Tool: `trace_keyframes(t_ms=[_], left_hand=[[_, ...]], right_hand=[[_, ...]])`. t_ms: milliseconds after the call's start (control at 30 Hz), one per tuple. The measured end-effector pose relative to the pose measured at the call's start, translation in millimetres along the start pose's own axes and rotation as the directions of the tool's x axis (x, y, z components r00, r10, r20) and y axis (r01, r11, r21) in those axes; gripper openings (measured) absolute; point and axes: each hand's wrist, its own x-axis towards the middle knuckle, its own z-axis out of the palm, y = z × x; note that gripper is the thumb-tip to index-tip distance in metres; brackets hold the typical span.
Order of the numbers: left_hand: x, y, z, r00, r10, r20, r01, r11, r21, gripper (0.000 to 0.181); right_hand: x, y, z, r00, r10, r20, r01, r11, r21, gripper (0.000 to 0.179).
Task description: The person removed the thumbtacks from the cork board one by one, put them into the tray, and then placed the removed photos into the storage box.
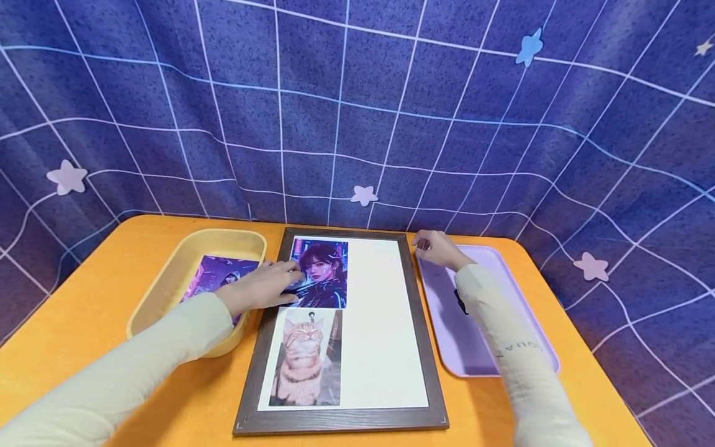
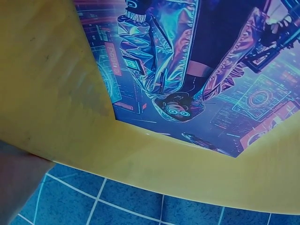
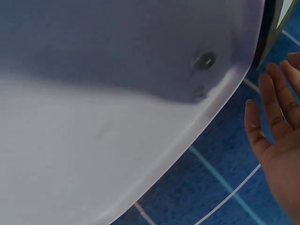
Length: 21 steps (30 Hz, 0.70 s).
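A dark-framed white board lies on the table. On its upper left sits a purple-blue print of a dark-haired figure; my left hand rests across the frame's left side, fingers spread and touching that print's left edge. Below it is a print of an orange cat, with a round-headed pushpin at its top. My right hand hovers by the frame's upper right corner, over the purple tray; its fingers are loosely bent and nothing shows in them.
At the left stands a yellow bin holding another purple print of a hooded figure. A dark green pushpin lies in the tray's corner, and a small black item is partly behind the right sleeve. A blue gridded curtain hangs behind the table.
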Motion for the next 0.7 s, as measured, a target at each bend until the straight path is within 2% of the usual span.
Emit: trace_keyframes(t_ms=[367, 700], left_hand=[[1.2, -0.6, 1.7, 0.999, 0.025, -0.029, -0.024, 1.0, 0.015, 0.044], [1.4, -1.0, 2.1, 1.0, 0.007, -0.005, -0.007, 1.0, 0.006, 0.045]], right_hand=[[18.3, -20.8, 16.1, 0.999, -0.035, 0.027, 0.035, 0.999, -0.005, 0.016], [35.4, -46.5, 36.7, 0.994, -0.069, 0.085, 0.075, 0.995, -0.062, 0.018]])
